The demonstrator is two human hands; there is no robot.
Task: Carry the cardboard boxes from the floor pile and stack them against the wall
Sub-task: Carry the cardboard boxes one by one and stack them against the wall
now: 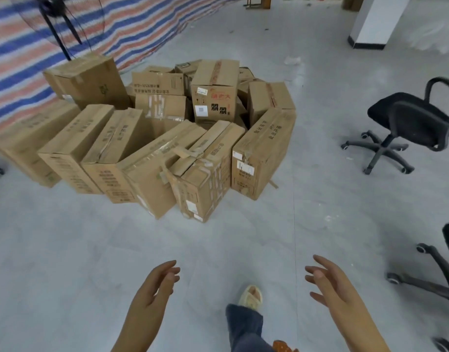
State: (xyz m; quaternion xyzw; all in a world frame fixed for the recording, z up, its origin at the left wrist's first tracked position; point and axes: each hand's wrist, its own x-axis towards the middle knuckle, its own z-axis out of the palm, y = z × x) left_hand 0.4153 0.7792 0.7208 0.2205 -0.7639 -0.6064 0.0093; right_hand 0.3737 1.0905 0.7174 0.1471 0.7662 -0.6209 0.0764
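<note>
A pile of several brown cardboard boxes (pixel 152 138) lies on the grey floor in the middle of the view. Long boxes lean side by side along its front, and squarer ones stand behind, one with a red print (pixel 214 90). The nearest box (pixel 203 179) has torn tape and a crumpled corner. My left hand (pixel 154 288) and my right hand (pixel 330 283) are both held out low, palms facing each other, fingers apart, empty. A stretch of bare floor separates them from the pile.
A striped blue, red and white tarp (pixel 66 39) hangs behind the pile, with a black standing fan (pixel 58 19) before it. Two black office chairs (pixel 406 123) (pixel 444 280) stand on the right. A white pillar (pixel 375 21) rises at the far right. My foot (pixel 251 295) steps forward.
</note>
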